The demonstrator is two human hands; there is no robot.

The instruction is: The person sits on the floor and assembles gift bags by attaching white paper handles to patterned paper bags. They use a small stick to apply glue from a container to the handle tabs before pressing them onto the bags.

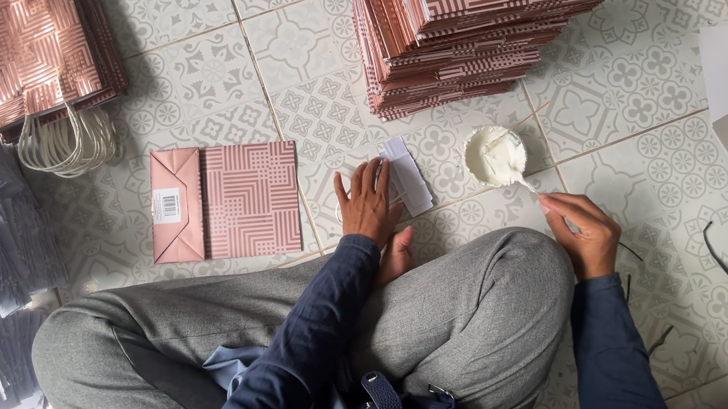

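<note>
On the tiled floor, my left hand (368,203) lies flat, fingers open, on a white card strip (407,175); my right hand (581,233) fingers pinch a stick (528,185) in the glue bowl (493,155).

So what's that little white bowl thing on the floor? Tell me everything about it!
The small round bowl sits upright on the patterned floor tiles, just below the tall stack of pink folded bags. It looks white, perhaps plastic, and holds a thick white paste smeared around its inside. A thin stick pokes into it from the lower right, held by the right hand. The left hand rests apart, on a white card strip.
</note>
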